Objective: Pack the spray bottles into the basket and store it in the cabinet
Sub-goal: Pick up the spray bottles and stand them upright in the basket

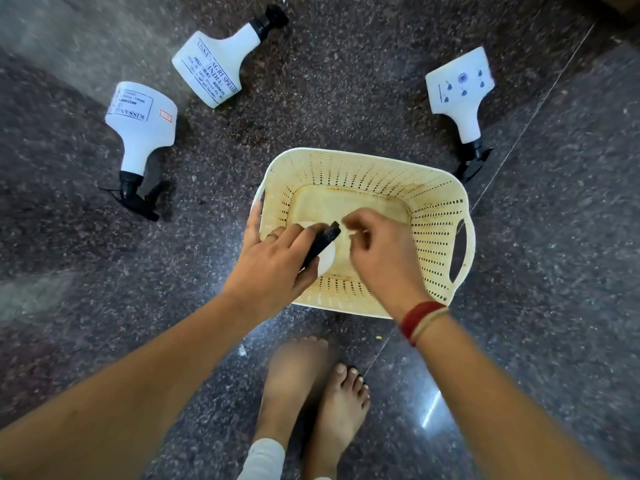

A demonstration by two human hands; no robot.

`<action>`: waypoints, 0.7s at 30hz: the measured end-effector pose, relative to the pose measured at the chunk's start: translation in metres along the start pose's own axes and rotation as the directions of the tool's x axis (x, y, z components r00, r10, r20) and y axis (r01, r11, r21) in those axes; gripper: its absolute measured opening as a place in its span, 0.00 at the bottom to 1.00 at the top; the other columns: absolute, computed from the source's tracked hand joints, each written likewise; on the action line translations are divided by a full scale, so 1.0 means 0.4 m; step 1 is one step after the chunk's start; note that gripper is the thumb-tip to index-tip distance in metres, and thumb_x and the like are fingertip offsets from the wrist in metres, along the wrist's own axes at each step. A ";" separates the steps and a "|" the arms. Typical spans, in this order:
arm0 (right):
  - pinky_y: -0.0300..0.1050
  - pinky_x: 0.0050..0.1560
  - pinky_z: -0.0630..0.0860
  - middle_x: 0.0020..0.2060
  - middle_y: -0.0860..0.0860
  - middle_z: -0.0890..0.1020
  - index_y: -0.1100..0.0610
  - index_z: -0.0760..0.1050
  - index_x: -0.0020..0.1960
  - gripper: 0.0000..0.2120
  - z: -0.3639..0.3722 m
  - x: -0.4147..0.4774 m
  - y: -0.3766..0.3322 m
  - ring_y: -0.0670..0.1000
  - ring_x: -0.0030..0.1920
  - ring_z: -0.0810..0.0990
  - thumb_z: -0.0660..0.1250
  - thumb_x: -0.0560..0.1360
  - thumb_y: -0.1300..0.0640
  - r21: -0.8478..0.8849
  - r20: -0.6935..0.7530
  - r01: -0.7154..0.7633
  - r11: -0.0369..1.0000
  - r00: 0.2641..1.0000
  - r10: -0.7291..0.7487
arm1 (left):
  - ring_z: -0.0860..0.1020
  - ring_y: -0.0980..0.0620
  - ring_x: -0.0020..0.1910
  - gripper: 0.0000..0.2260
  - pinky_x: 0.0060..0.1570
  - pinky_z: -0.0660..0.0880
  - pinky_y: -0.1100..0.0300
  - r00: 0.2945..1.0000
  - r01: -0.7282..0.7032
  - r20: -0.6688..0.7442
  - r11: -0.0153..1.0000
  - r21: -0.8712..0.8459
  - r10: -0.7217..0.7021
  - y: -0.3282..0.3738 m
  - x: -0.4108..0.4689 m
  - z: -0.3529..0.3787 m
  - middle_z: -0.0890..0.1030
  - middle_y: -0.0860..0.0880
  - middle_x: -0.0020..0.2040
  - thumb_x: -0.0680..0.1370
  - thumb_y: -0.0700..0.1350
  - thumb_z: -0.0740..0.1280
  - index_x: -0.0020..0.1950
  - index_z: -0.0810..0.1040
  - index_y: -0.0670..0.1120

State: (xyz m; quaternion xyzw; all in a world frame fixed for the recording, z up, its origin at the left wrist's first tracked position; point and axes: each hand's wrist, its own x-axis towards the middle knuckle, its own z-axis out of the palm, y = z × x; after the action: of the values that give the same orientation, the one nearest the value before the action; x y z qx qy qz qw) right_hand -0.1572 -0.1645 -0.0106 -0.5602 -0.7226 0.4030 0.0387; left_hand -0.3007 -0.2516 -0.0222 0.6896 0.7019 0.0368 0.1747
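Plastic spray bottle, likely light, rigid; left hand closed round black trigger head inside basket; right hand loosely curled, empty.

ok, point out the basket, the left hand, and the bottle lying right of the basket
basket (441, 216): head view, perforated right wall.
left hand (273, 258): head view, back of hand.
bottle right of basket (460, 86): head view, white body.

Left hand gripping spray bottle
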 end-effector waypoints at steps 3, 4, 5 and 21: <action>0.29 0.49 0.76 0.45 0.44 0.79 0.55 0.78 0.54 0.10 -0.105 0.057 -0.002 0.41 0.43 0.78 0.64 0.75 0.64 0.136 -0.261 0.095 0.986 0.964 -0.057 | 0.81 0.47 0.43 0.15 0.70 0.50 0.33 0.999 0.033 -0.016 0.998 -0.056 -0.034 -0.003 -0.005 0.008 0.80 0.49 0.45 0.77 0.51 0.57 0.59 0.74 0.45; 0.26 0.47 0.75 0.46 0.46 0.79 0.55 0.77 0.55 0.11 -0.134 0.092 0.005 0.42 0.44 0.78 0.64 0.74 0.64 0.154 -0.334 0.110 0.982 0.941 -0.053 | 0.81 0.47 0.43 0.15 0.70 0.50 0.32 0.999 0.041 -0.017 0.997 -0.058 -0.042 -0.003 -0.002 0.011 0.79 0.50 0.44 0.77 0.51 0.57 0.58 0.73 0.46; 0.28 0.47 0.75 0.48 0.47 0.78 0.56 0.77 0.56 0.12 -0.156 0.132 0.016 0.44 0.46 0.78 0.64 0.74 0.64 0.159 -0.392 0.108 0.981 0.919 -0.037 | 0.80 0.47 0.43 0.14 0.70 0.50 0.31 0.999 0.043 -0.021 0.998 -0.051 -0.044 -0.004 0.000 0.013 0.79 0.50 0.44 0.76 0.51 0.57 0.56 0.73 0.46; 0.60 0.74 0.55 0.76 0.60 0.49 0.44 0.79 0.56 0.12 -0.192 0.464 0.290 0.68 0.74 0.51 0.71 0.73 0.51 -0.307 0.037 -0.459 0.834 0.870 0.492 | 0.79 0.48 0.40 0.11 0.68 0.54 0.31 0.982 -0.033 -0.183 0.999 0.004 0.033 -0.030 0.021 0.065 0.80 0.51 0.40 0.73 0.52 0.61 0.52 0.71 0.48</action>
State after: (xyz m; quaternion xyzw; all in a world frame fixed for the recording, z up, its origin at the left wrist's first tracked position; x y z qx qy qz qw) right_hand -0.0966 0.0385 -0.1052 -0.6977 -0.6123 0.3218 -0.1864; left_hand -0.3045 -0.2488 -0.0515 0.6949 0.7034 0.1027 0.1083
